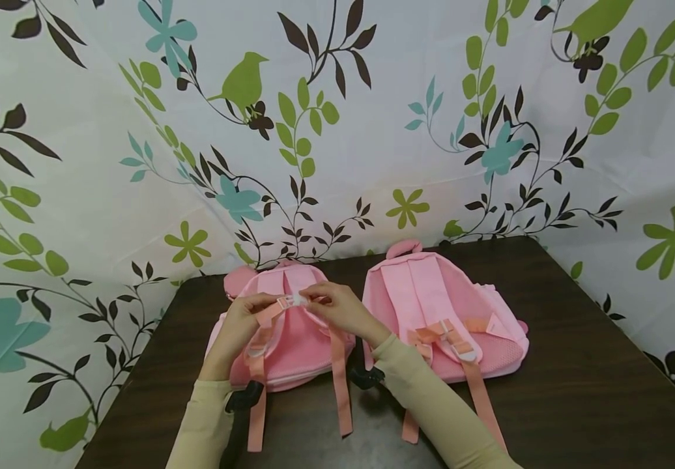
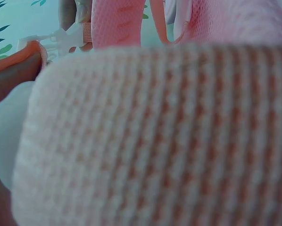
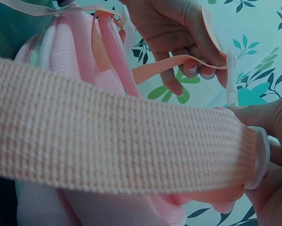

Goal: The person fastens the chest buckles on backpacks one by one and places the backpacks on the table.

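Observation:
A white plastic side-release buckle [image 1: 293, 300] is held up in front of a pink backpack [image 1: 305, 358] on the left of the table. My left hand [image 1: 239, 329] pinches the peach webbing strap [image 1: 270, 314] right at its end of the buckle. From the other side, my right hand [image 1: 343, 309] grips the buckle's opposite end between thumb and fingers. In the left wrist view the buckle [image 2: 61, 41] lies between both hands' fingertips, its two ends lined up. Blurred webbing [image 3: 108, 141] crosses the right wrist view and hides part of the backpack.
A second pink backpack [image 1: 414, 286] stands to the right, with its peach chest strap [image 1: 445, 333] lying across its shoulder straps. Loose webbing tails [image 1: 340, 391] hang toward the front of the dark wooden table [image 1: 584, 365]. Behind is a leaf-and-bird patterned cloth [image 1: 373, 150].

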Demonstrator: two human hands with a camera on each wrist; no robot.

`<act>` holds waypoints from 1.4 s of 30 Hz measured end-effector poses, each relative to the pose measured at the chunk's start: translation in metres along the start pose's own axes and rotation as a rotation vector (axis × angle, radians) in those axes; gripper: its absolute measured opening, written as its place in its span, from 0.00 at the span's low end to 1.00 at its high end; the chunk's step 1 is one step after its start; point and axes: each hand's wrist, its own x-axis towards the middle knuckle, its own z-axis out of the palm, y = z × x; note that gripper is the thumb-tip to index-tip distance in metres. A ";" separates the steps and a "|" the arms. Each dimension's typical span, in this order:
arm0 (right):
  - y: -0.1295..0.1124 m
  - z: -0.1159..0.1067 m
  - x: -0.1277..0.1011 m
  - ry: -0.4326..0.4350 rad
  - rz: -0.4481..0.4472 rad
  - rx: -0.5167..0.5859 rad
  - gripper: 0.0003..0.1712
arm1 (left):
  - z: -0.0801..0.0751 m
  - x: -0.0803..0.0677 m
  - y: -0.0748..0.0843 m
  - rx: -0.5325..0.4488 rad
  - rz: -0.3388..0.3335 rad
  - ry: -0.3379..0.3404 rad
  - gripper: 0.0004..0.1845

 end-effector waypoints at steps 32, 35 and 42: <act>0.000 -0.002 -0.001 -0.045 0.044 -0.025 0.16 | 0.006 -0.002 -0.001 0.083 0.045 -0.056 0.13; 0.000 -0.002 -0.001 -0.037 0.059 -0.015 0.16 | 0.005 -0.005 0.003 0.114 0.039 -0.081 0.17; -0.001 -0.002 -0.003 -0.016 0.056 0.001 0.15 | 0.009 -0.007 0.007 0.224 0.073 -0.017 0.17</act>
